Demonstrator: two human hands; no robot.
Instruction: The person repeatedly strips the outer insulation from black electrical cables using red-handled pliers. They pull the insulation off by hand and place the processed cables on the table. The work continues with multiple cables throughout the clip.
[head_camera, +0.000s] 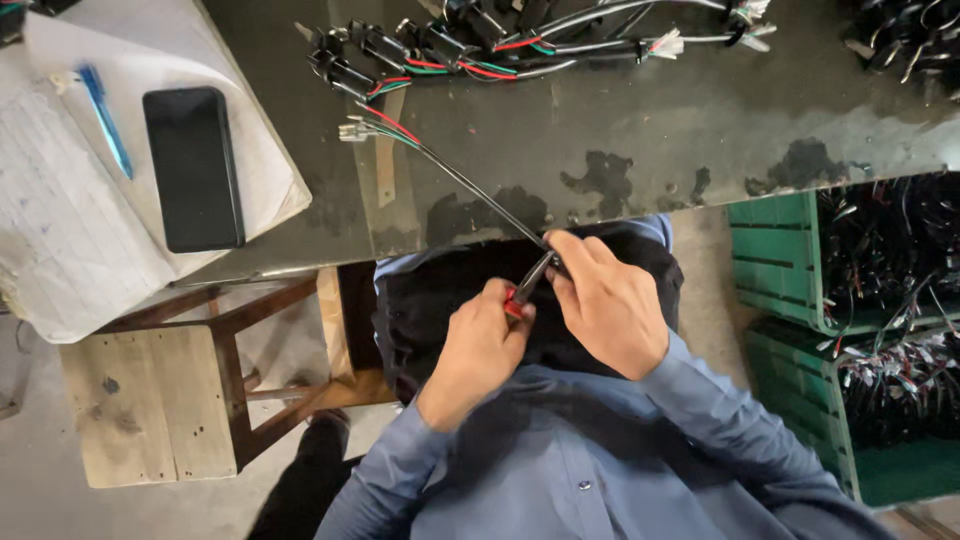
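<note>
Frame centre: black cable (470, 185) is pinched by right hand (608, 305); red-handled tool (527, 283) is gripped closed in left hand (480, 350). Finished harnesses (480, 45) piled at top; this one unfinished.

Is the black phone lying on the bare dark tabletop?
No, the black phone lies on the white paper pad at the table's left end.
</note>
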